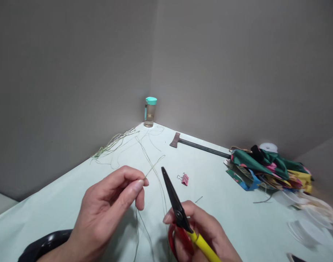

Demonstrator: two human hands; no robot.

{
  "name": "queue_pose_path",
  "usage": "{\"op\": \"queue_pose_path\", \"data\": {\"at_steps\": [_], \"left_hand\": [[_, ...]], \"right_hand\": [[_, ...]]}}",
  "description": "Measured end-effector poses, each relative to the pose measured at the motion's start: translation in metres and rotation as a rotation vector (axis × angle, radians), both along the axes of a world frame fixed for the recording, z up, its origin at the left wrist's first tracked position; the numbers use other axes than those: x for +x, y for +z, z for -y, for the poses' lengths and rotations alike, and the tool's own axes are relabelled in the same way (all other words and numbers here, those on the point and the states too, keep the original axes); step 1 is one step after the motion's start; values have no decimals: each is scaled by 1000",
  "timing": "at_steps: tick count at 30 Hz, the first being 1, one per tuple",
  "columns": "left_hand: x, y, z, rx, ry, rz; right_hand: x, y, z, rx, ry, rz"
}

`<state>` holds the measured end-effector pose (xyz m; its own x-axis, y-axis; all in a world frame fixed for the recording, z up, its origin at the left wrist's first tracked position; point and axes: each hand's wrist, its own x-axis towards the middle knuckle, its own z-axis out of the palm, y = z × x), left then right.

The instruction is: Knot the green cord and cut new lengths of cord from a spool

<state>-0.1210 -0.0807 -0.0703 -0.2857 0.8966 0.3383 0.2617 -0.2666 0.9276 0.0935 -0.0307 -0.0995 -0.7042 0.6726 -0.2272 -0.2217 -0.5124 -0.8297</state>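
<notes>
L grip pinches thread loop, seemingly uncut; R grip holds scissors, blades together; cord bundle beyond L, prob. done.

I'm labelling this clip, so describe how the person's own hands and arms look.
Left hand and right hand are bare: no gloves, rings or sleeves show. A glossy black object shows by the left wrist; whether it is worn is unclear.
</notes>
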Motion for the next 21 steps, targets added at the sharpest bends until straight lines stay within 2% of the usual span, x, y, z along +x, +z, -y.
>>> {"op": "queue_pose_path", "data": {"at_steps": [5, 8, 16, 21], "left_hand": [[1, -2, 1, -10, 19, 32], [3, -1, 0, -16, 24, 32], [1, -1, -2, -19, 23, -13], [0, -2, -4, -13, -6, -51]], "right_hand": [[-12, 19, 0, -115, 178, 32], [-15, 21, 0, -74, 195, 43], [-12, -7, -1, 26, 170, -72], [-14, -18, -4, -21, 213, -193]]}}
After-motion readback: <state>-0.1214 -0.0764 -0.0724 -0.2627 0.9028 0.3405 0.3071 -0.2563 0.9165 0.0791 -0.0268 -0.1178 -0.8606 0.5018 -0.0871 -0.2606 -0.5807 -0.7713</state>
